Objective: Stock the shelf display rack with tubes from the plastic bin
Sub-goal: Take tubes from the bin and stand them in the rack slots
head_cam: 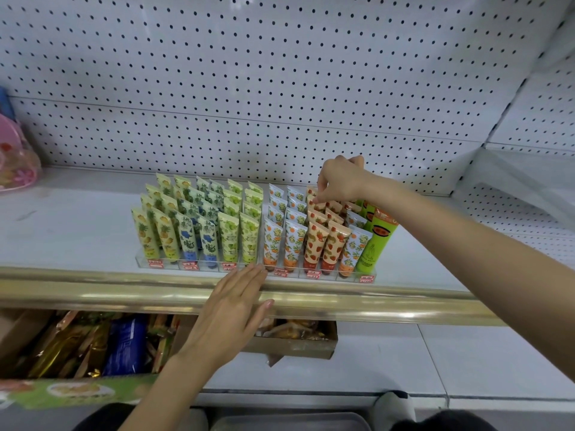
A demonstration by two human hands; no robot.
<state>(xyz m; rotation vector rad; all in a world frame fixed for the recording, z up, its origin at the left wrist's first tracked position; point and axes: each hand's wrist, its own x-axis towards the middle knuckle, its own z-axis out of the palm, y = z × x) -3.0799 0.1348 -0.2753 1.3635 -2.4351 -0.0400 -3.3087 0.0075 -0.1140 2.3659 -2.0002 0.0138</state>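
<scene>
Two hands were over the clear plastic display rack [199,265], which stood near the front of the white shelf [77,225], just behind its brass-coloured front rail [93,293]. The right hand [340,181] reached to the far right rows, its thumb and forefinger pinched together on the top crimp of a peach strawberry-print tube [311,203] standing cap-down in its lane. The left hand [236,303] lay flat with fingers straight and together, the tips touching the rack's near edge around its middle. Seating this tube well probably called for a straight downward push by the crimp until the cap met the rack floor, with the tube leaning back like its neighbours. The flat left hand looked best used to keep the light rack from sliding. Crowded lanes meant a sideways nudge could tip the orange-flower tubes or the tall green tube [376,244] beside it. Much was hard to read here: the right hand and wrist covered the farthest tubes on that side, so whether any slot there was free could not be told. The grey plastic bin [289,423] showed only as a rim at the bottom edge, its contents out of view. Red labels on the rack front were too small to read.
</scene>
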